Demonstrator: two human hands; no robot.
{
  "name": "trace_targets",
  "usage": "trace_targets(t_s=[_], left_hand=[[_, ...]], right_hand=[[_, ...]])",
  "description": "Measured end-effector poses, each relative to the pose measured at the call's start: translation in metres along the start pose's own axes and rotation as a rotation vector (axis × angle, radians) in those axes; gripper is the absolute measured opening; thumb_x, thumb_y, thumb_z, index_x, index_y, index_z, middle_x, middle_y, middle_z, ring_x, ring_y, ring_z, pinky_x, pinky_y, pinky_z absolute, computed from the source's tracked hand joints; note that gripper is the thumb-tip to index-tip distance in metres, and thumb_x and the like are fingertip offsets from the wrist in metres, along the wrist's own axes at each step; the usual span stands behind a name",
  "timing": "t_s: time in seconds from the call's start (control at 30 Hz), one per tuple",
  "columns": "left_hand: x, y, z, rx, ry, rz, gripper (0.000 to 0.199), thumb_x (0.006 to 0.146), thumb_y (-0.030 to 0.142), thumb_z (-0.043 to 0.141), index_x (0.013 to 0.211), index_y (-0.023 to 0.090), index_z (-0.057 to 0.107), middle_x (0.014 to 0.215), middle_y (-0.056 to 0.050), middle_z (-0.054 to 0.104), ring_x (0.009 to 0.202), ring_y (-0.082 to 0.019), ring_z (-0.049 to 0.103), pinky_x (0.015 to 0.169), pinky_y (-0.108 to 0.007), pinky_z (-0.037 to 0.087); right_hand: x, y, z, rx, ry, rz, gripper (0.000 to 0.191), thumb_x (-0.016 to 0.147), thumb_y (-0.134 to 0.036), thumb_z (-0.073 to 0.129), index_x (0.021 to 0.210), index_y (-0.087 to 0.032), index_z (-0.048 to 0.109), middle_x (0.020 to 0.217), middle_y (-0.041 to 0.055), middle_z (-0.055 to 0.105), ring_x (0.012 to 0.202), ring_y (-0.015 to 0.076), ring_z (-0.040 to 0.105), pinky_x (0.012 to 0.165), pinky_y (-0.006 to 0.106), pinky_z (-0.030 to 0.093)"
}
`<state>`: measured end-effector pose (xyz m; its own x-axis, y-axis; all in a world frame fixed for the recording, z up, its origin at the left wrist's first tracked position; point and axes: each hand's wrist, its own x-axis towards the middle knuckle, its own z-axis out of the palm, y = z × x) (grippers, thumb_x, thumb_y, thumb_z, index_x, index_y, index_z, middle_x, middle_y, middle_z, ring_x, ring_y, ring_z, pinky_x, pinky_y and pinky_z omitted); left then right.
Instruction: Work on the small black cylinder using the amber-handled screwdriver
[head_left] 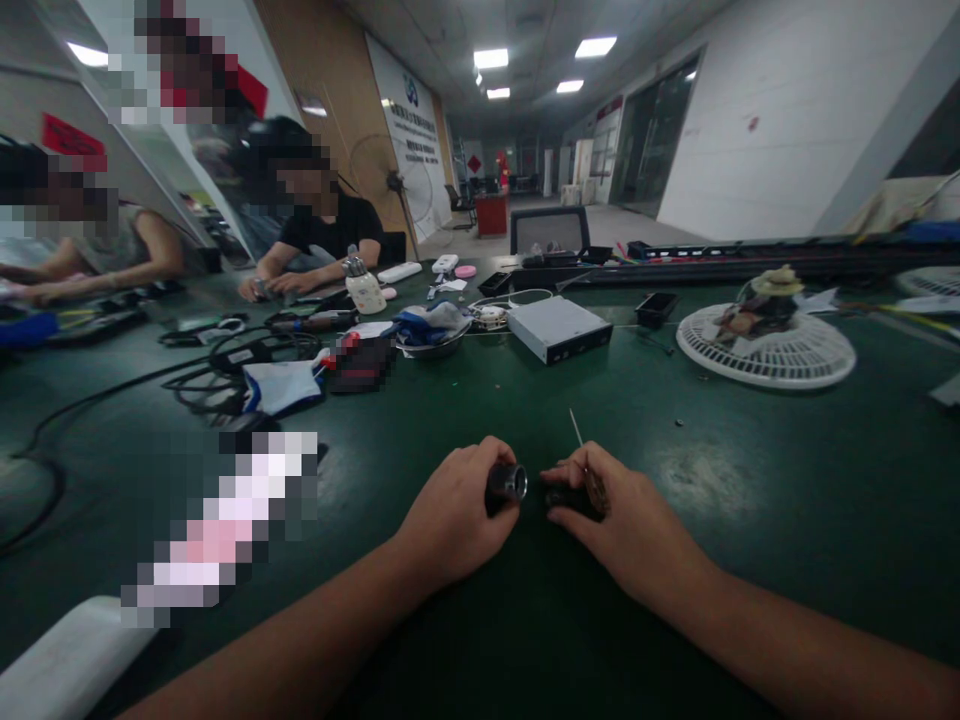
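Observation:
My left hand (pixel 465 500) is closed around a short black cylinder (pixel 516 484), whose open end has a shiny metal rim and faces right. Just across a narrow gap, my right hand (pixel 622 510) has its thumb and fingers bent around a small dark part (pixel 564 497). Tucked in the same hand is a screwdriver (pixel 575 427), its thin metal shaft pointing up and away and its brownish handle mostly covered by the fingers. The two held parts are apart, low over the green table (pixel 480 620).
A white fan grille (pixel 765 350) with a motor lies at the right. Ahead are a grey disc drive (pixel 559 328), a small black tray (pixel 657 308) and a bowl with cloth (pixel 433 328). Cables (pixel 217 385) and a white-blue cloth (pixel 281 387) lie left. Two people work across the table.

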<state>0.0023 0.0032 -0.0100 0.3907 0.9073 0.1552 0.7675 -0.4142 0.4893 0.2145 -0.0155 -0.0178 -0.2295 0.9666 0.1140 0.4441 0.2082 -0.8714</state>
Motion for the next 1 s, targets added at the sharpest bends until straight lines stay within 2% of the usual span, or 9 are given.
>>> trace_targets(t_s=[0.1, 0.23, 0.4, 0.63, 0.8, 1.0], left_hand=[[-0.0001, -0.0009, 0.0003, -0.009, -0.006, 0.008, 0.024, 0.08, 0.021, 0.06, 0.103, 0.02, 0.056, 0.098, -0.004, 0.066, 0.089, -0.021, 0.059, 0.079, -0.038, 0.045], [-0.0004, -0.0013, 0.0001, -0.015, -0.018, 0.005, 0.025, 0.079, 0.021, 0.061, 0.103, 0.021, 0.057, 0.097, -0.003, 0.065, 0.089, -0.022, 0.059, 0.078, -0.039, 0.045], [-0.002, -0.0003, -0.0016, -0.03, -0.047, 0.078, 0.025, 0.08, 0.021, 0.063, 0.104, 0.022, 0.058, 0.098, -0.003, 0.065, 0.09, -0.021, 0.059, 0.079, -0.037, 0.045], [-0.0023, 0.0027, -0.0041, -0.025, -0.108, 0.211, 0.023, 0.082, 0.023, 0.063, 0.104, 0.023, 0.06, 0.098, -0.003, 0.067, 0.091, -0.02, 0.058, 0.081, -0.037, 0.043], [-0.0016, 0.0017, -0.0031, -0.027, -0.091, 0.275, 0.02, 0.082, 0.022, 0.064, 0.102, 0.021, 0.06, 0.096, -0.003, 0.068, 0.087, -0.02, 0.058, 0.081, -0.037, 0.043], [-0.0022, 0.0008, -0.0034, -0.039, -0.074, 0.322, 0.02, 0.084, 0.024, 0.067, 0.102, 0.022, 0.06, 0.094, -0.002, 0.068, 0.085, -0.019, 0.057, 0.079, -0.036, 0.041]], right_hand=[[0.0003, 0.0013, 0.0012, -0.033, 0.004, 0.008, 0.024, 0.077, -0.015, 0.07, 0.082, -0.025, 0.049, 0.093, 0.0044, 0.073, 0.086, 0.0246, 0.07, 0.072, 0.041, 0.056], [-0.0002, -0.0027, 0.0006, 0.127, 0.003, 0.031, 0.027, 0.077, -0.012, 0.07, 0.085, -0.024, 0.046, 0.093, 0.0021, 0.073, 0.083, 0.0207, 0.07, 0.074, 0.038, 0.056], [-0.0023, -0.0069, -0.001, 0.321, 0.028, -0.023, 0.032, 0.08, -0.013, 0.07, 0.087, -0.025, 0.041, 0.098, 0.003, 0.073, 0.093, 0.0203, 0.072, 0.083, 0.039, 0.058], [-0.0056, -0.0052, 0.0019, 0.432, 0.043, -0.133, 0.033, 0.081, -0.006, 0.063, 0.092, -0.025, 0.039, 0.101, 0.0022, 0.069, 0.098, 0.0185, 0.071, 0.09, 0.039, 0.059], [-0.0059, -0.0048, 0.0014, 0.393, 0.011, -0.131, 0.034, 0.081, -0.008, 0.066, 0.086, -0.025, 0.037, 0.091, 0.0, 0.071, 0.093, 0.0178, 0.071, 0.088, 0.037, 0.058], [-0.0045, -0.0043, 0.0019, 0.358, 0.011, -0.078, 0.036, 0.08, -0.013, 0.072, 0.084, -0.025, 0.039, 0.091, 0.0004, 0.072, 0.091, 0.019, 0.071, 0.082, 0.036, 0.056]])
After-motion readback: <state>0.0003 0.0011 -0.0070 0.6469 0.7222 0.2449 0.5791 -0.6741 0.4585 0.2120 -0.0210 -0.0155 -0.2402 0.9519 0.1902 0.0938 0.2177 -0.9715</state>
